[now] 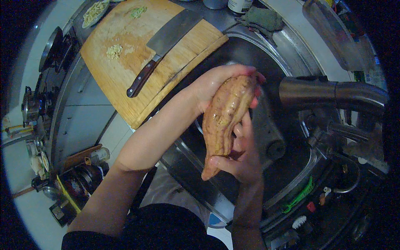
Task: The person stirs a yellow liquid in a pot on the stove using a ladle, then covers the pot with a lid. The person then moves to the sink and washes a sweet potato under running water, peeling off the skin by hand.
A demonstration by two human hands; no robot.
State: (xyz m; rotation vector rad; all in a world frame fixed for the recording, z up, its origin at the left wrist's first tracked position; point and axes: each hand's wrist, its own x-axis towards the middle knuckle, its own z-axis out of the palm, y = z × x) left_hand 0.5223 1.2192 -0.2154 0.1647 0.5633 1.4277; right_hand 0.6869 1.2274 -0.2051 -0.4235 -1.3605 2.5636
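Observation:
A long, wet sweet potato [225,114] with tan skin is held up over the dark sink [266,166]. Around its thick upper end wraps my left hand [214,83], with the fingertips curling over the far right side. Lower down, my right hand [243,154] grips the tapering end, its thumb lying across the front and the fingers behind. The underside of the sweet potato is hidden. To the right, the faucet [316,93] reaches in toward the sink, its head a short way from my left fingertips.
At upper left, a wooden cutting board [100,71] bears a cleaver [175,33], chopped pale bits [114,52] and green pieces [138,12]. A grey-green cloth [262,21] lies behind the sink. A green brush [299,196] sits at the lower right rim.

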